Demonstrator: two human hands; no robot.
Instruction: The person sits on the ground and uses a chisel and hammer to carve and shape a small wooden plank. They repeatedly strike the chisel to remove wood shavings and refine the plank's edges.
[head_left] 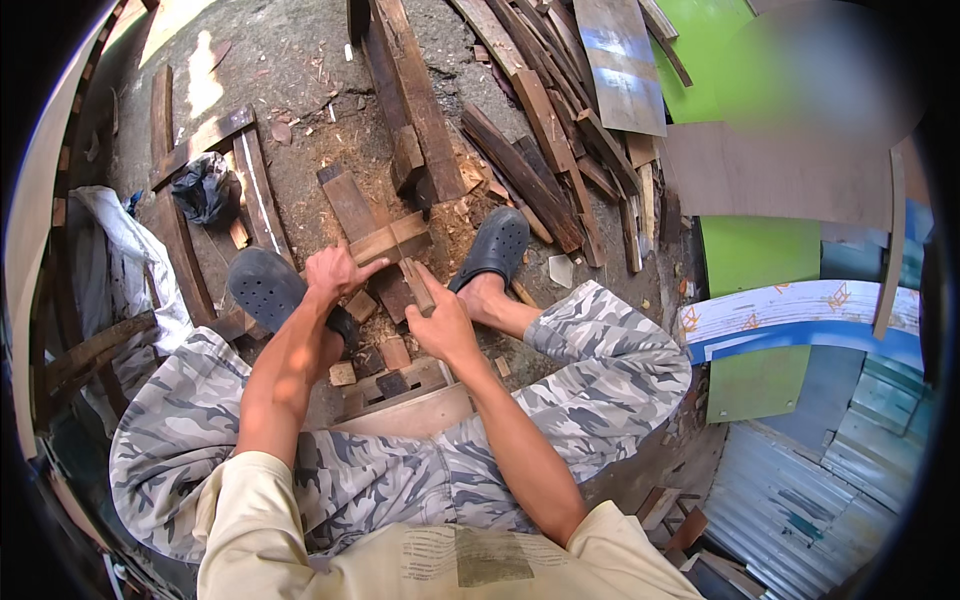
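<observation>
Between my feet a short wooden block (375,245) lies across a darker plank (347,200) on the ground. My left hand (333,272) grips the block's left end, thumb stretched along its near side toward the middle. In my right hand (441,317) is the wooden handle of a handsaw (416,285). Its thin blade, seen nearly edge-on, crosses the block close to its right end. How deep the blade sits in the wood I cannot tell.
Sawdust and offcuts (395,352) lie around the plank. A thick beam (415,90) stretches away ahead. Long boards (545,130) are piled at right, beside green panels (745,255). A wooden frame (205,145) with a black plastic bag (201,187) is at left. Dark clogs (497,245) cover my feet.
</observation>
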